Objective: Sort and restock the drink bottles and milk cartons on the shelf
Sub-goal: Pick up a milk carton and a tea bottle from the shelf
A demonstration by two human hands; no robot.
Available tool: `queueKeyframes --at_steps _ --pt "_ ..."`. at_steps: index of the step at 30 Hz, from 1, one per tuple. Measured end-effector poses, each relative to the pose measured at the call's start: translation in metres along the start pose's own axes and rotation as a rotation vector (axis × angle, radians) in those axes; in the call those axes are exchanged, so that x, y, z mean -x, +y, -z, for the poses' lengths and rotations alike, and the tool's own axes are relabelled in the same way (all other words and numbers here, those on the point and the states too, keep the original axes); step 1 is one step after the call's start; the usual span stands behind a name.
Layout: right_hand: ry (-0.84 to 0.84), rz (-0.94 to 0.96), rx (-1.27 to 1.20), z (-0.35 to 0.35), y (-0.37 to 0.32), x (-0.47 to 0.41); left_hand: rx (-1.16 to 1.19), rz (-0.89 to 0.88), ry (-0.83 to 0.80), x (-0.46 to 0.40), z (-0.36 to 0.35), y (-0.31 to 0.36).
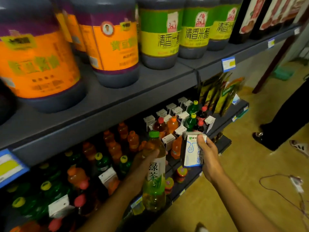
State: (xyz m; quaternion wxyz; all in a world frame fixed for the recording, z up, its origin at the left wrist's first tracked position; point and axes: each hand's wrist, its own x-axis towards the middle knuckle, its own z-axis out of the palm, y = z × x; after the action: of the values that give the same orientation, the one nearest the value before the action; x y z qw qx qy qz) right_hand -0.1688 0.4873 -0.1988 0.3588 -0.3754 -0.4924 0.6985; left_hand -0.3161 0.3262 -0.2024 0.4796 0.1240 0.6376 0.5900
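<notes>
At six o'clock of the view, just off the shelf lip [217,129], both hands are carrying stock clear of the crowded row. The left hand [147,158] is wrapping its fingers round the upper body of a green tea bottle [154,173], which is standing nearly upright with its green cap at twelve o'clock; gripping high is probably keeping the label facing out and the base free for setting down. The right hand [209,153], at three o'clock of the bottle, is pinching a milk carton [192,152] between thumb on the front face and fingers behind, holding it upright, printed face toward the camera, likely so the print can be read before choosing a slot. Bottle and carton are near each other but apart.

Beyond them, at twelve to one o'clock, more cartons [170,107] are sitting mixed among orange bottles [173,124], green bottles [192,120] and red-capped ones [201,114], so the sorting appears far from finished. Toward nine o'clock, further orange and green bottles are lying jumbled with stray cartons. On the upper shelf, big sauce jugs [115,44] are standing in rows. At three o'clock, another person's feet [299,147] are standing on the floor, with a cable [284,196] lying nearby.
</notes>
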Motion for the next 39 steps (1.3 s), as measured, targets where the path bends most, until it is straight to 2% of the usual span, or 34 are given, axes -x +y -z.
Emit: queueKeyframes --at_steps 3,5,9,15,20,26,35,39 --pt "-0.05 -0.046 -0.011 0.024 -0.011 -0.041 0.034 0.02 0.035 -0.022 -0.034 0.011" --pt "-0.052 -0.089 -0.004 0.043 -0.022 -0.068 0.028 -0.001 0.106 -0.038 -0.064 0.022" --pt "-0.042 -0.158 -0.003 0.086 -0.046 -0.116 0.082 -0.011 0.14 -0.059 -0.112 0.027" --pt "-0.107 -0.136 0.06 0.13 -0.071 -0.172 0.13 0.006 0.204 -0.085 -0.149 0.014" --pt "-0.155 -0.158 0.083 0.135 -0.07 -0.193 0.142 0.084 0.279 -0.117 -0.148 0.0" --pt "-0.174 -0.247 0.108 0.133 -0.052 -0.208 0.174 0.186 0.278 -0.14 -0.133 -0.011" --pt "-0.255 -0.233 0.131 0.148 -0.031 -0.224 0.075 0.272 0.314 -0.165 -0.141 -0.014" --pt "-0.283 -0.231 0.141 0.158 -0.023 -0.225 0.144 0.276 0.308 -0.17 -0.143 -0.013"
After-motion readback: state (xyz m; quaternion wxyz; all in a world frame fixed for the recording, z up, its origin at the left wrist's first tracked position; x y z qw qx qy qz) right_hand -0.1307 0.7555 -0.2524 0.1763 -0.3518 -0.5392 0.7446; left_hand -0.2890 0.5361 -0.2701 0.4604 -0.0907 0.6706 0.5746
